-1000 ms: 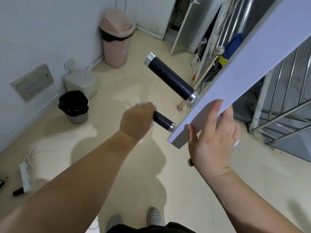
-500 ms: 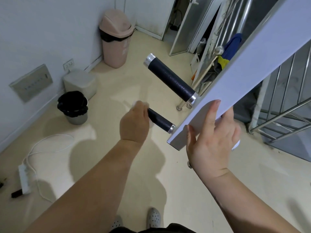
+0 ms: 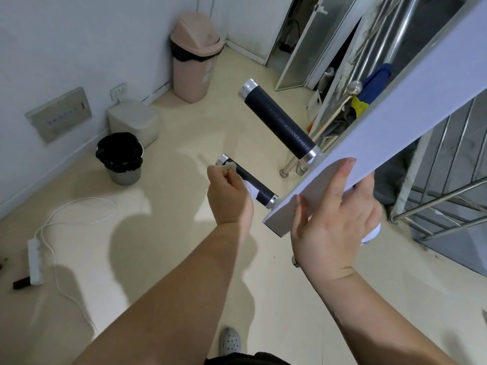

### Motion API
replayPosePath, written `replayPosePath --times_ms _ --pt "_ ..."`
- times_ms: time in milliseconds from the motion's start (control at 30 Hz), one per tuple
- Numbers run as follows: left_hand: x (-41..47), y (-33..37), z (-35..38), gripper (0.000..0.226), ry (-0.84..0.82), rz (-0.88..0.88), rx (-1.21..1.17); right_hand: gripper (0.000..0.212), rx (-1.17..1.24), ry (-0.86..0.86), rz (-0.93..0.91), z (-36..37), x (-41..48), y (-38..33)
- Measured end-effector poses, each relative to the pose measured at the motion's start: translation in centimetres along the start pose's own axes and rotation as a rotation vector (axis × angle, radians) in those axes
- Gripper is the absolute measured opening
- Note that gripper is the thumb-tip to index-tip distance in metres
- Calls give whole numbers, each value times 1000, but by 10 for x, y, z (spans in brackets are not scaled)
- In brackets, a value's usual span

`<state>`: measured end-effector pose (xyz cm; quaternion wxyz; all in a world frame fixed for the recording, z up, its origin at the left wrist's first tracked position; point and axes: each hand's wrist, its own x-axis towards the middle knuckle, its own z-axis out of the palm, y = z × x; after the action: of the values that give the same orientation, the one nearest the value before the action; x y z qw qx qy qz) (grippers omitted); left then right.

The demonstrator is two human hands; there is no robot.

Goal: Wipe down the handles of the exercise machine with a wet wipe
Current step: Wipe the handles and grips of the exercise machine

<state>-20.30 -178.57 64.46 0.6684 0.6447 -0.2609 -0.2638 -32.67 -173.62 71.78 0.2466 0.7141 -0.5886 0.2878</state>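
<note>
Black textured lower handle (image 3: 254,184): our left hand (image 3: 228,197) pinches the white wet wipe (image 3: 249,190) against it, while our right hand (image 3: 333,219), fingers curled, steadies the pale frame bar (image 3: 395,133).

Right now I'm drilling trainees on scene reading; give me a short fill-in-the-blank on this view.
1. The left hand presses a wet wipe on the ____ of the two black handles.
2. The right hand grips the white ____'s lower end.
3. The pink swing-lid bin stands in the room's ____.

Missing: lower; beam; corner
</note>
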Motion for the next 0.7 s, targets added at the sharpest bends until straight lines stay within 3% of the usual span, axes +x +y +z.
replayPosePath --times_ms 233,467,700 --pt "-53 -2 25 13 -36 -53 -19 101 69 -37 -29 -2 6 3" --pt "2 12 23 22 214 -231 -133 100 65 -74 -107 -9 0 11" --pt "-60 -16 33 18 9 -150 -68 99 47 -96 -189 -7 1 21"
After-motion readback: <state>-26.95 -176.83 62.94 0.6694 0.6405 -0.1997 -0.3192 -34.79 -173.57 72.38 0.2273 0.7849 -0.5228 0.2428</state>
